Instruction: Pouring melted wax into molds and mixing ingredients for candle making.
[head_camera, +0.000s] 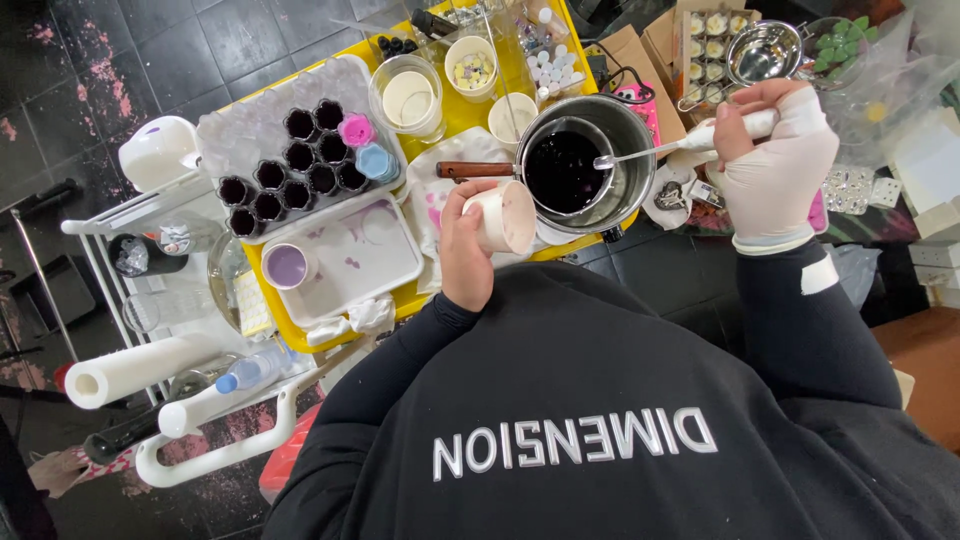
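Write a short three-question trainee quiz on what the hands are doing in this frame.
1. True or false: the right hand wears a white glove.
2. What does the left hand hold? A) a bottle B) a small white cup C) a paper roll
3. Fill in: the spoon reaches over a metal pot of ____ liquid.

Key: 1 true; 2 B, the small white cup; 3 dark.

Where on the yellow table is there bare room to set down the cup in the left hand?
The white tray has open surface right of the purple cup. Around the steel pot and the mould rack it is crowded; the far end is packed with tubs.
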